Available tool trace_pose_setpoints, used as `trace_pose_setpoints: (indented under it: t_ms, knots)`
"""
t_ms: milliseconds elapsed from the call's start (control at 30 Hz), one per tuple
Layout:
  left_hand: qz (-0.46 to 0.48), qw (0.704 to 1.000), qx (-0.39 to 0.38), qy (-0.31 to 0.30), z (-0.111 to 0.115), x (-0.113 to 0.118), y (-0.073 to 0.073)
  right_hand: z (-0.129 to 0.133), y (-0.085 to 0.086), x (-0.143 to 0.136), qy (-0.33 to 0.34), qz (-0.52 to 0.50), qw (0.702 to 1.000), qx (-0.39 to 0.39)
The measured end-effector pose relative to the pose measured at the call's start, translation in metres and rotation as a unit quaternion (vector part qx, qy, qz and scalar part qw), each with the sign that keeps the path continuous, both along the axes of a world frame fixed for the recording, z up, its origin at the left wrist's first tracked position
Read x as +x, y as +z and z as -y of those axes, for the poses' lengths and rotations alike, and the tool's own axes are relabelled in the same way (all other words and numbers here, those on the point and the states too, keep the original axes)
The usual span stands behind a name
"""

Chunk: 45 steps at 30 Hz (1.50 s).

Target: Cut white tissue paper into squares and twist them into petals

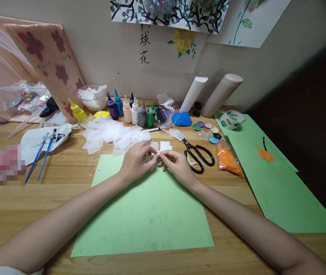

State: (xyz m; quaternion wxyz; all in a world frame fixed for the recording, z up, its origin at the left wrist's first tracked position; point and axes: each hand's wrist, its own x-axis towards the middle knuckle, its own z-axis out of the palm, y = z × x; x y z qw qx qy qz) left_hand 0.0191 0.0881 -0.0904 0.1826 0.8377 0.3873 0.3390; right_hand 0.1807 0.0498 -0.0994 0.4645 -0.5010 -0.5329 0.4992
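From where I'm standing, the left hand (pixel 137 160) and right hand (pixel 178 165) both pinch a scrap of thin white paper (pixel 158 153) over the far edge of the green sheet (pixel 148 214), probably because the pile of white paper squares (pixel 110 130) (messy, lol) sits right there within reach.

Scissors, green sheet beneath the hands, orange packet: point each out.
Scissors (pixel 192 147): head view, on the black part near the handle loops.
Green sheet (pixel 146 214): head view, on its bare surface.
Orange packet (pixel 228 158): head view, on its middle.
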Motion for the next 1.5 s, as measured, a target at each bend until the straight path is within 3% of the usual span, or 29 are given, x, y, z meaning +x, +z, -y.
trace_pose_setpoints:
  t_ms: [900,1267,1400,1500]
  knots:
    - [0.018,1.0,0.004,-0.006,-0.0002,-0.0012,-0.0009,0.0003,-0.0014,0.0003,0.002,0.015,1.0,0.003]
    - [-0.02,0.997,0.069,-0.006,0.0034,0.0007,-0.0021,0.0021,0.0009,0.001,0.007,0.025,1.0,0.005]
    - [0.016,1.0,0.02,0.014,0.0015,0.0004,-0.001,0.0019,-0.0018,0.0012,-0.001,0.026,1.0,0.011]
    - [0.091,0.99,-0.051,0.091,-0.006,-0.003,-0.0027,0.0018,-0.0026,0.0008,-0.002,0.025,1.0,0.01]
